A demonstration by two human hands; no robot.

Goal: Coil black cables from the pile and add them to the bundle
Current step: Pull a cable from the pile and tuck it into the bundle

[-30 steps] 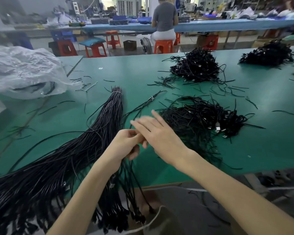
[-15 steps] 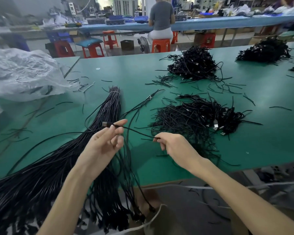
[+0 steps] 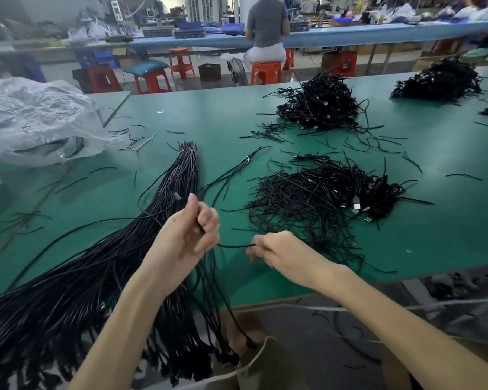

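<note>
Green bench in a busy workshop carries the pile of loose black cables towards its near edge, right of centre. The long tied bundle runs from mid-bench to the near left corner. Half a second ago the left hand only pinched one cable with its fingertips. Now it is a fist curled round it, the plug end poking up past the thumb. The right hand pinches the same cable and has drawn closer, so the stretch between them is shorter. More cables hang below the left fist over the near edge.
</note>
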